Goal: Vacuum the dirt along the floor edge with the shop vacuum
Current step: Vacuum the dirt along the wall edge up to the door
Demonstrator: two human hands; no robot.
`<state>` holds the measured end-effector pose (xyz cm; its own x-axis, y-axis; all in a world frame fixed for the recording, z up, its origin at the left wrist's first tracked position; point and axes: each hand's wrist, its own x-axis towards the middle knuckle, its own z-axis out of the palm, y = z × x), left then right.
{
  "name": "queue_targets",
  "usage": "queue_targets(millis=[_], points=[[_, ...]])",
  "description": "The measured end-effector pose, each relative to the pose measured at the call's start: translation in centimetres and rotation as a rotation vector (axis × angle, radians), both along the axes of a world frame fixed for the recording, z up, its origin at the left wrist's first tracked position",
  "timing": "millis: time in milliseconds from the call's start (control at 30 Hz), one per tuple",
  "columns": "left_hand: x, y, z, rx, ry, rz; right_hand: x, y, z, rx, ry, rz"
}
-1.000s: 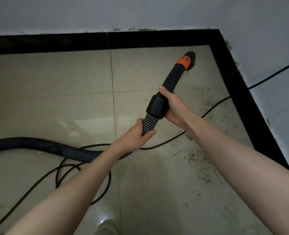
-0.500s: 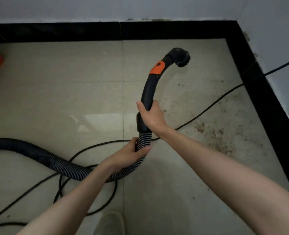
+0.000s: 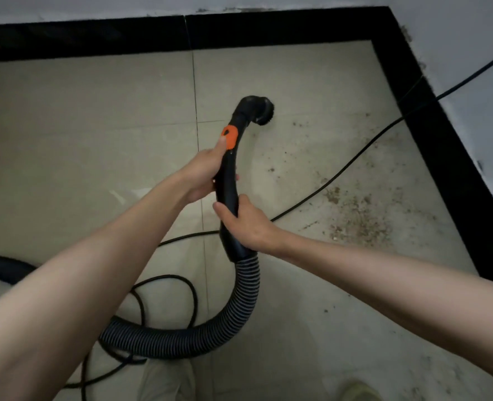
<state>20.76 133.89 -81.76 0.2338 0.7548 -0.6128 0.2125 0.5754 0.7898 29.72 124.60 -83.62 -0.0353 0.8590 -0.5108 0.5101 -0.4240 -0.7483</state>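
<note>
While my left hand (image 3: 203,175) grips the vacuum wand (image 3: 230,180) near its orange slider (image 3: 229,136), my right hand (image 3: 246,222) grips it lower, dirt (image 3: 358,218) scattered beside the black skirting (image 3: 442,157)

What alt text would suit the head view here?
Both hands grip a black vacuum wand over a tiled floor, the left hand near its orange band, the right hand lower by the ribbed hose. The nozzle points toward dirt scattered along the black baseboard, where a cable crosses the floor.
</note>
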Motion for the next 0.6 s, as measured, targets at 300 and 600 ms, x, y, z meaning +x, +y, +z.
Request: queue_targets(millis=[300, 600], points=[[0.5, -0.8, -2.2, -0.034, 0.037, 0.175, 1.0, -0.9, 0.8, -0.075, 0.011, 0.166], [1.6, -1.7, -4.5, -0.116, 0.031, 0.33, 4.2, -1.5, 0.3, -0.087, -0.018, 0.246]])
